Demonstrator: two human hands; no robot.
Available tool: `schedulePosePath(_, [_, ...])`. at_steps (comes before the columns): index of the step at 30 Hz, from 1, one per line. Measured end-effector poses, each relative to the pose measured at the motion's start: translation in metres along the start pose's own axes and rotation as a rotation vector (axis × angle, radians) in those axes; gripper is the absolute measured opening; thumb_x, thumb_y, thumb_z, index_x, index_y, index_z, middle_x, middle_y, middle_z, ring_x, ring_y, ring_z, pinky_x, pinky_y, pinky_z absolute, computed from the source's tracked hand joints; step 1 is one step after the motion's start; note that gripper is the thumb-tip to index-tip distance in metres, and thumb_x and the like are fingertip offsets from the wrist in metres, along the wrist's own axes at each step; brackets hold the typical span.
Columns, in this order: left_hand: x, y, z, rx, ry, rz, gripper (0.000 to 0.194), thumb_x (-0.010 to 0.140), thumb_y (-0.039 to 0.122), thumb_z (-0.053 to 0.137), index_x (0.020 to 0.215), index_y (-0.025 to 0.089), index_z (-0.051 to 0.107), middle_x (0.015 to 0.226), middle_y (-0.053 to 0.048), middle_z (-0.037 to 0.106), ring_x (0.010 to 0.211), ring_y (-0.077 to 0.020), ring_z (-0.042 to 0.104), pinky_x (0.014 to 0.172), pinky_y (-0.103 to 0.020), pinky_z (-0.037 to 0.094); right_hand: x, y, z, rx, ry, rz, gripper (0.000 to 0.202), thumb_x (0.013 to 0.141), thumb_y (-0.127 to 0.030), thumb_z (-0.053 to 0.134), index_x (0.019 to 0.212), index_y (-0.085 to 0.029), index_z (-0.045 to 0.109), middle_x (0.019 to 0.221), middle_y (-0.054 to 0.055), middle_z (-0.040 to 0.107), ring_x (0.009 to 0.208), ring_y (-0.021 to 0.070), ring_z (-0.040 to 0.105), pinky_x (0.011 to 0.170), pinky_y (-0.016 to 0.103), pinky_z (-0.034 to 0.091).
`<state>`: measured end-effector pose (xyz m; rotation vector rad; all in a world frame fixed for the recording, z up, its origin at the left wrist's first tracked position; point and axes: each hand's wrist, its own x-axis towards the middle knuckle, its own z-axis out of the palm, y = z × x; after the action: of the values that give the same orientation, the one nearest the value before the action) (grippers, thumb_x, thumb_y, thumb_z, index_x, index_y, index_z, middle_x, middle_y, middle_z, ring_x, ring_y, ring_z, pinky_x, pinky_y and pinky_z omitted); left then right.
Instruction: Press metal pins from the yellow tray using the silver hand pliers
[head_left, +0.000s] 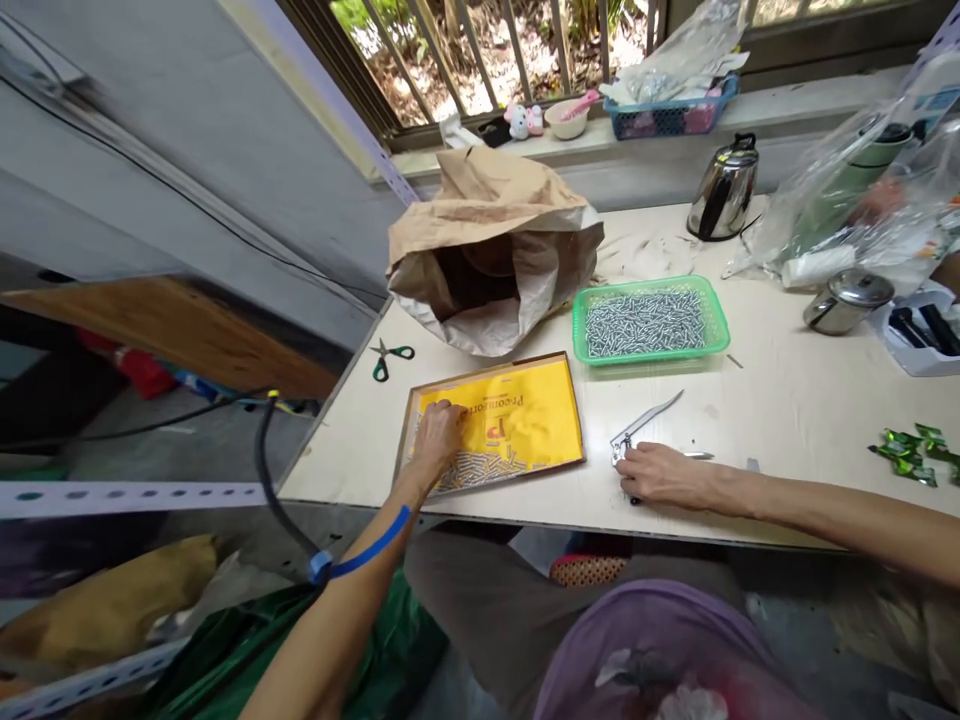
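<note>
1. So the person's left hand (pixel 439 432) is down flat in the shallow yellow-lined cardboard tray (pixel 559 400), fingers spread loosely over the pile of small silvery metal pieces (pixel 480 468) heaped along the tray's near edge. It's touching them; whether it's actually pinching one, I can't tell from here.

2. The right hand (pixel 660 475) rests on the pale wooden tabletop (pixel 787 400) just right of the tray, fingers curled down over the body of a shiny metal hand-press tool with a long lever (pixel 643 422). Looks like a loose hold rather than a squeeze, and the lever is sticking up free.

3. Progress, just my read: the green plastic mesh basket (pixel 716 330) behind the tool is pretty much covered edge to edge with the same kind of silvery pieces, while the tray has only a thin strip left. So I'd guess most of the batch is through and a smallish remainder is waiting.

4. Orientation: the tool's long axis runs diagonally, the working end near the right hand's knuckles and the lever tip pointing away, up toward the basket and off to the right. The little pieces in the tray lie jumbled, though many seem lined up roughly along the tray's front edge.

5. Other stuff: a crumpled brown paper sack (pixel 495 240) gaping open behind the tray, and green-handled scissors (pixel 390 358) to the left.
</note>
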<state>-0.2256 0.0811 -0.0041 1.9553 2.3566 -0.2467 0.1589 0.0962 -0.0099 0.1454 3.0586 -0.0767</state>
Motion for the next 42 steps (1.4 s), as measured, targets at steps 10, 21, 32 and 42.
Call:
schedulePosePath(10, [-0.005, 0.007, -0.009, -0.044, 0.054, -0.029, 0.030, 0.089, 0.020, 0.037, 0.088, 0.012, 0.066, 0.096, -0.016, 0.065, 0.099, -0.0280, 0.060, 0.080, -0.034, 0.048, -0.008, 0.000, -0.005, 0.026, 0.103, 0.019, 0.019, 0.098, -0.012, 0.044, 0.084, -0.019, 0.056, 0.084, 0.001, 0.058, 0.072, 0.0155, 0.047, 0.068, 0.031, 0.037])
schedulePosePath(21, [-0.046, 0.072, -0.033, -0.699, 0.271, -0.118, 0.017, 0.082, 0.029, 0.053, 0.087, 0.017, 0.065, 0.092, -0.009, 0.072, 0.084, -0.0224, 0.066, 0.083, -0.035, 0.052, -0.014, 0.041, -0.047, 0.216, 0.895, 0.388, 0.022, 0.101, -0.019, 0.039, 0.107, -0.019, 0.060, 0.089, 0.003, 0.067, 0.088, 0.0138, 0.061, 0.080, 0.031, 0.053])
schedulePosePath(32, [-0.100, 0.207, -0.024, -1.408, -0.346, -0.297, 0.002, 0.072, 0.012, 0.067, 0.073, 0.012, 0.069, 0.054, 0.003, 0.061, 0.048, -0.0085, 0.054, 0.050, -0.019, 0.044, -0.056, 0.050, -0.039, 0.220, 0.482, 0.619, 0.028, 0.101, -0.028, 0.041, 0.112, -0.018, 0.064, 0.098, 0.007, 0.062, 0.081, 0.0165, 0.062, 0.070, 0.030, 0.054])
schedulePosePath(42, [-0.096, 0.223, -0.014, -1.406, -0.487, -0.482, 0.012, 0.074, 0.020, 0.073, 0.072, 0.012, 0.064, 0.048, 0.007, 0.050, 0.037, -0.0037, 0.040, 0.036, -0.016, 0.024, -0.065, -0.013, 0.005, 0.167, 0.225, 0.638, 0.021, 0.095, -0.010, 0.042, 0.099, -0.020, 0.060, 0.088, 0.006, 0.059, 0.081, 0.0184, 0.055, 0.065, 0.028, 0.043])
